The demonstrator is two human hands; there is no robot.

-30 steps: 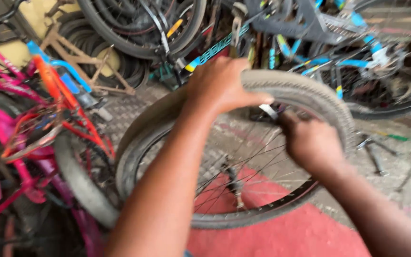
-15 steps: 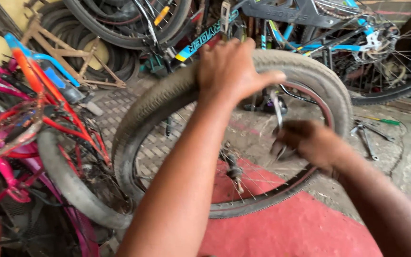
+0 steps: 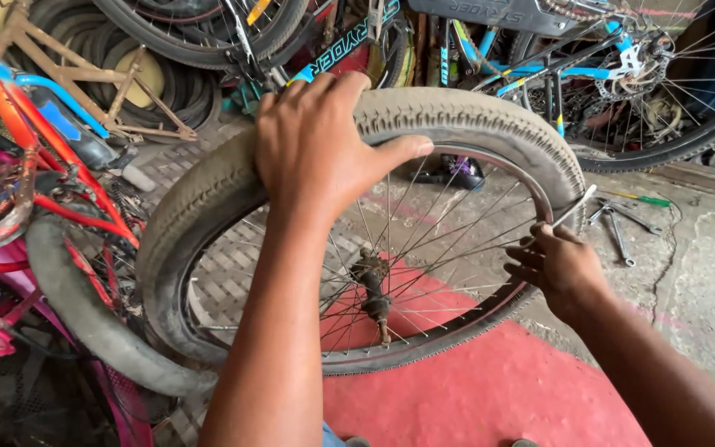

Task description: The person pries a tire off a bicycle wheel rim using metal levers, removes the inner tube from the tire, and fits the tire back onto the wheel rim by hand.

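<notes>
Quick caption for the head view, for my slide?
Left hand grips the grey tyre of a spoked bicycle wheel while right hand levers a metal tool at the rim.

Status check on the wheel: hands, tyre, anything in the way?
Left hand grips tyre top. Right hand holds metal lever at rim. Bikes crowd around.

The left hand (image 3: pixel 316 149) covers the stretch of tyre (image 3: pixel 473 120) under its palm, so the tread there cannot be seen. The right hand (image 3: pixel 558 266) hides the lower end of the thin metal tool (image 3: pixel 571 213); its grip is probably closed, though the fingers' inner side is out of sight. Beyond that hand, the bicycles (image 3: pixel 589 74) run off the top edge.
</notes>
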